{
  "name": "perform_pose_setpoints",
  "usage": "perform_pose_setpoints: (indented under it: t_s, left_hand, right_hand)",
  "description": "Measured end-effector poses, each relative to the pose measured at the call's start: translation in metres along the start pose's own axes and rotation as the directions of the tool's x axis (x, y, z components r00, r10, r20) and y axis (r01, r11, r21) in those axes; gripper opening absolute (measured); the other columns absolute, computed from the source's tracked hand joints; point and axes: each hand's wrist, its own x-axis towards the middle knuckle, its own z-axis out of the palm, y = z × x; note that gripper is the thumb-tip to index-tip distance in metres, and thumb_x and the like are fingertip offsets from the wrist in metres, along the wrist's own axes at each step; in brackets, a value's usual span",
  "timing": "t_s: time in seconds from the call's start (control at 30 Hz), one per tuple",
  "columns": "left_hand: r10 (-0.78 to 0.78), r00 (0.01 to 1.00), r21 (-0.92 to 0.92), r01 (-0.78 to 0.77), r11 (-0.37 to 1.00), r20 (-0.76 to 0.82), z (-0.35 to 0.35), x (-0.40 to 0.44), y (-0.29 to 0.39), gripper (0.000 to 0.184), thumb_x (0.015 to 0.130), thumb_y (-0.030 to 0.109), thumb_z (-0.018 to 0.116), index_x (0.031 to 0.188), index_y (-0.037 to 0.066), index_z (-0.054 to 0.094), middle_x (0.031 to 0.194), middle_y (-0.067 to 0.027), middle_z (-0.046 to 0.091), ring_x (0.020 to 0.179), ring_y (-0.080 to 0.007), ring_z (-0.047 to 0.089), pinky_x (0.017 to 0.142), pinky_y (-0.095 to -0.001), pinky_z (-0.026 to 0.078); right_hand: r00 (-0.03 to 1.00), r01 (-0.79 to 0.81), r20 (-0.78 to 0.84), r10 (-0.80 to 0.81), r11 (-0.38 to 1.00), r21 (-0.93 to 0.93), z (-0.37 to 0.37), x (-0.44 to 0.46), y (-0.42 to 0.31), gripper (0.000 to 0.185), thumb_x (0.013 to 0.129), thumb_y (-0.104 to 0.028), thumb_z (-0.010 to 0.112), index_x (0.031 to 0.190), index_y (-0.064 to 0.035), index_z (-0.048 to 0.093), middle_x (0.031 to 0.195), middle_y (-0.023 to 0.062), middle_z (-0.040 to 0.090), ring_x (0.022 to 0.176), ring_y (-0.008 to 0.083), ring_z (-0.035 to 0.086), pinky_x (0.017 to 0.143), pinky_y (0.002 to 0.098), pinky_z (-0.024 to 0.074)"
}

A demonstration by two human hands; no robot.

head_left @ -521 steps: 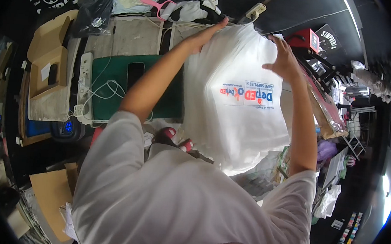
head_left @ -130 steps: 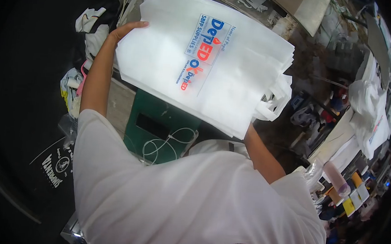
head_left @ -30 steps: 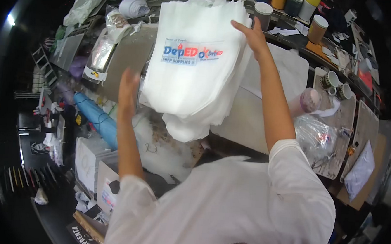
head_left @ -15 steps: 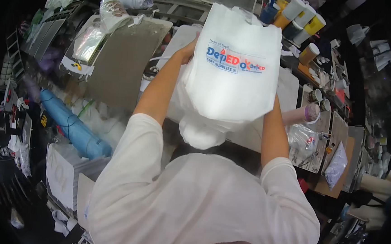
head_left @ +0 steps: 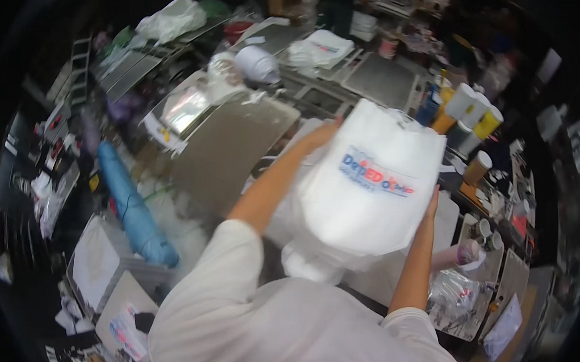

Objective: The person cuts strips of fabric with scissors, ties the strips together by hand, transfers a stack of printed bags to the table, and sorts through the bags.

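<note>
White bags are held above the desk, their sides clamped between the left hand and right hand. Capped bottles and mugs are seen to the right, contents too blurred to tell.

Bags: white, lettered in blue and red. Shirt: plain white. Long roll: blue. Board: grey-brown. Paper roll: white. Tube: pink. Packet: pale lilac-white. Cardboard: brown. Slim bottle: yellow, white-topped. Jar: brown, pale lid. Red bowl noted.
</note>
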Motion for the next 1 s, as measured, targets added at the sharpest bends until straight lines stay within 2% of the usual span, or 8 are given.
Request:
perform_pose_setpoints:
  t_s: [0.17,0.27,0.47,0.53,0.6,0.73,0.87,1.0]
  left_hand:
    - [-0.277,0.931,-0.069,0.269,0.961,-0.236,0.008,-0.076,0.022,0.089,0.096,0.072,0.033,0.154,0.003,0.028,0.158,-0.0167,0.031,0.145,-0.0265,0.032,0.117,-0.0394,0.026]
    - [-0.126,0.987,-0.291,0.15,0.945,0.099,0.038,-0.081,-0.004,0.089,0.096,0.071,0.037,0.155,0.004,0.026,0.156,-0.0163,0.035,0.141,-0.0262,0.037,0.114,-0.0384,0.032]
    - [-0.129,0.991,-0.117,0.124,0.985,-0.037,0.024,-0.098,0.024,0.075,0.1,0.06,0.041,0.151,0.005,0.036,0.149,-0.0147,0.044,0.133,-0.0232,0.046,0.11,-0.0354,0.037]
    - [-0.159,0.98,-0.089,0.149,0.985,-0.118,0.006,-0.113,0.038,0.069,0.101,0.054,0.047,0.149,0.005,0.041,0.145,-0.0137,0.05,0.129,-0.0213,0.05,0.107,-0.0342,0.039]
    - [0.135,0.943,-0.078,-0.166,0.983,-0.303,-0.011,-0.149,0.092,0.049,0.1,0.039,0.058,0.136,0.005,0.056,0.128,-0.0078,0.062,0.116,-0.0163,0.056,0.099,-0.0312,0.042]
    - [0.818,0.408,0.525,-0.628,0.574,-0.405,-0.052,-0.263,0.249,0.031,0.103,0.025,0.046,0.108,0.003,0.068,0.105,-0.0069,0.067,0.098,-0.0184,0.063,0.088,-0.0292,0.05]
    - [0.855,-0.386,0.703,-0.497,-0.509,0.346,-0.051,-0.389,0.368,0.051,0.104,0.052,0.029,0.107,0.009,0.056,0.09,-0.0032,0.057,0.074,-0.0179,0.057,0.063,-0.031,0.05]
    - [0.92,-0.059,0.463,-0.851,-0.249,0.386,-0.033,-0.418,0.366,0.044,0.104,0.046,0.038,0.113,0.007,0.057,0.094,-0.0043,0.062,0.072,-0.0181,0.055,0.059,-0.0303,0.044]
  right_hand:
    - [0.991,0.07,-0.093,-0.1,0.957,-0.281,0.089,-0.086,-0.087,0.102,0.085,-0.08,0.043,0.16,-0.0215,0.005,0.167,0.009,-0.002,0.152,0.0363,-0.005,0.12,0.0542,-0.0003]
    - [0.984,0.18,0.072,-0.165,0.919,-0.352,0.051,-0.027,-0.01,0.109,0.084,-0.072,0.057,0.16,-0.0143,0.005,0.166,0.0173,-0.003,0.153,0.0328,0.003,0.121,0.048,0.0083]
    - [0.974,-0.082,-0.22,-0.056,0.818,-0.57,0.1,-0.077,-0.037,0.118,0.079,-0.052,0.077,0.157,0.0001,0.006,0.158,0.0278,0.024,0.144,0.0356,0.033,0.115,0.0385,0.0318]
    - [0.891,0.092,-0.132,-0.435,0.457,-0.885,0.101,-0.086,-0.067,0.109,0.081,-0.043,0.08,0.156,0.0011,0.015,0.156,0.027,0.029,0.141,0.0351,0.038,0.112,0.0412,0.0368]
    - [0.821,0.534,0.164,-0.547,0.633,-0.56,0.136,-0.135,-0.144,0.072,0.087,-0.018,0.075,0.147,-0.0006,0.038,0.147,0.016,0.045,0.128,0.0258,0.051,0.107,0.0389,0.0426]
    - [0.072,0.852,0.803,-0.591,-0.381,-0.357,0.227,-0.298,-0.26,0.054,0.095,-0.021,0.065,0.138,0.0053,0.045,0.128,0.0184,0.059,0.118,0.0259,0.058,0.102,0.0362,0.0459]
    - [0.182,0.791,0.983,-0.039,-0.588,-0.169,0.281,-0.343,-0.263,0.056,0.094,-0.021,0.065,0.139,0.0039,0.043,0.129,0.0187,0.058,0.119,0.027,0.057,0.102,0.0371,0.0455]
    - [0.267,0.787,0.961,0.071,-0.591,-0.175,0.295,-0.343,-0.26,0.058,0.094,-0.02,0.065,0.141,0.0026,0.042,0.131,0.019,0.056,0.12,0.0282,0.055,0.103,0.038,0.0452]
